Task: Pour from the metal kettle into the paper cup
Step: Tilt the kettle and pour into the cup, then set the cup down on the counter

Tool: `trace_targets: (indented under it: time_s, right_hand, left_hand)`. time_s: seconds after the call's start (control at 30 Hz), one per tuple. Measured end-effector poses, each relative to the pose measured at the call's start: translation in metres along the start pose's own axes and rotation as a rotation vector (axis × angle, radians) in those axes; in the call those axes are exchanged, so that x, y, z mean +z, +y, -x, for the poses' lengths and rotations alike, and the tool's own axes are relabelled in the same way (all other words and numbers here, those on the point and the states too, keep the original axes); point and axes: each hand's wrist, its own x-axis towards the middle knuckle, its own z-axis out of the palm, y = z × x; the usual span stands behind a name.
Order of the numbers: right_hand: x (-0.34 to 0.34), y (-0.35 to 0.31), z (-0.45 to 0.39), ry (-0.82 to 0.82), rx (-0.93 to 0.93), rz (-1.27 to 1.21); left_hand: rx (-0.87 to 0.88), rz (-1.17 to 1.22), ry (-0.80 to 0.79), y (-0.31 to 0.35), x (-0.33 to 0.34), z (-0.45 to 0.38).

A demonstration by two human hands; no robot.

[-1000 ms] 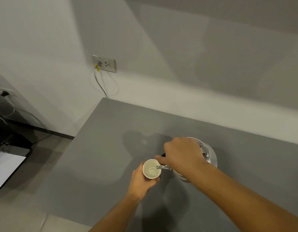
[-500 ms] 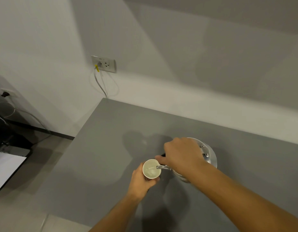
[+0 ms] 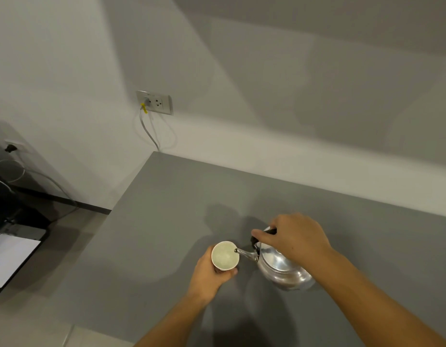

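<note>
A white paper cup [image 3: 225,255] stands near the front of the grey table [image 3: 154,221], with pale liquid inside. My left hand [image 3: 208,276] wraps around its lower wall from the near side. To its right is the shiny metal kettle [image 3: 279,267], lifted and tipped left. Its thin spout [image 3: 245,253] ends right at the cup's right rim. My right hand [image 3: 295,237] grips the kettle's black handle from above and hides most of it.
A wall socket [image 3: 154,101] with a plugged white cable [image 3: 149,130] is on the wall behind the table's far left corner. Left of the table, lower down, a dark surface holds a white sheet [image 3: 9,259] and cables.
The kettle has swung back to the right and shows more of its body. Its spout tip has withdrawn from over the cup's middle to the rim. The cup and left hand stay put.
</note>
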Motion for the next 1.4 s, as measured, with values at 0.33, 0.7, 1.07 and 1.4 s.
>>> trace_targets:
  time_s: [0.33, 0.7, 1.07, 1.4]
  right_hand:
    - [0.007, 0.029, 0.016, 0.023, 0.072, -0.108]
    - [-0.005, 0.084, 0.012, 0.042, 0.175, -0.297]
    - [-0.021, 0.148, -0.072, 0.154, 0.249, -0.459]
    - [0.002, 0.173, -0.188, 0.108, 0.374, -0.539]
  left_hand:
    - [0.051, 0.049, -0.051, 0.002, -0.011, 0.009]
    - [-0.047, 0.006, 0.131, 0.031, -0.022, -0.007]
    - [0.005, -0.207, 0.098, 0.064, -0.020, -0.122]
    - [0.067, -0.326, 0.015, 0.117, 0.007, -0.200]
